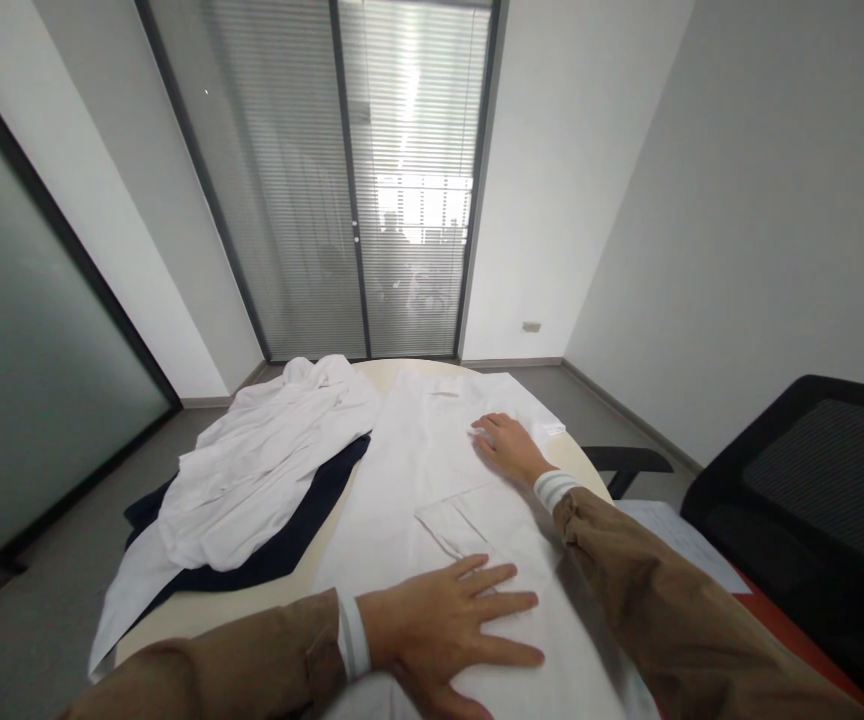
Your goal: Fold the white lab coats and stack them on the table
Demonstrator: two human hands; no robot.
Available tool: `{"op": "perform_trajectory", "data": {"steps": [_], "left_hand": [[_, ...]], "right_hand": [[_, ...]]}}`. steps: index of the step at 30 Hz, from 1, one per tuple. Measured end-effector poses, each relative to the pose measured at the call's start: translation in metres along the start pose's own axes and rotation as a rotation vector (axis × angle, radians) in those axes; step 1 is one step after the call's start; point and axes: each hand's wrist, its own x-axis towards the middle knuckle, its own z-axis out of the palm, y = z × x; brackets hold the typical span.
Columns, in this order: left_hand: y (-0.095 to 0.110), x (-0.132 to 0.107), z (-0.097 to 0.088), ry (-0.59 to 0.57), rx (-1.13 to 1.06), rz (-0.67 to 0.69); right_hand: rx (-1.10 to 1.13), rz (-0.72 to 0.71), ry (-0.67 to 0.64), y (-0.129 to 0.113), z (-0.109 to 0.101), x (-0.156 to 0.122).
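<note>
Long white cloth garment (391, 490), smoothing apparently in hand: left hand (451, 622) splayed flat, gripping nothing; right hand (511, 450) ahead, curled, grip unclear; next move calls for light pressure between.

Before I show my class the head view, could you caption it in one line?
Left hand spread on a white garment, right hand farther along it, crumpled white cloth beside.

On my feed, the left arm (252, 650) comes in from the lower left, and there's the left hand (439, 625), back facing up, fingers fanned wide to the right! Farther forward goes the right arm (649, 590), its right hand (511, 450) palm down (fingers gently bent), angled inward.
</note>
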Motion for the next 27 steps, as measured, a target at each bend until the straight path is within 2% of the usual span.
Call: {"op": "perform_trajectory", "data": {"steps": [4,8,11,13,15,18,23,27], "left_hand": [[-0.008,0.0,-0.003,-0.025,-0.057,0.071],[-0.026,-0.01,-0.011,-0.078,-0.043,-0.04],[-0.039,-0.024,-0.019,-0.043,-0.011,-0.193],[-0.045,-0.033,-0.021,0.002,-0.011,-0.284],[-0.049,-0.039,-0.018,-0.006,-0.016,-0.345],[-0.054,-0.043,-0.013,-0.061,-0.044,-0.364],[-0.063,-0.036,-0.016,-0.025,-0.046,-0.316],[-0.065,-0.034,-0.012,0.004,0.032,-0.462]], "right_hand": [[-0.133,0.299,0.203,0.016,-0.016,-0.003],[-0.213,0.485,0.281,0.033,-0.028,-0.01],[-0.186,0.657,0.237,0.043,-0.035,-0.013],[-0.118,0.786,0.152,0.049,-0.037,-0.012],[-0.016,0.863,0.078,0.057,-0.036,-0.011],[0.149,0.843,0.035,0.07,-0.032,-0.007],[0.278,0.779,-0.024,0.081,-0.024,-0.004],[0.323,0.762,0.0,0.079,-0.022,-0.004]]}}
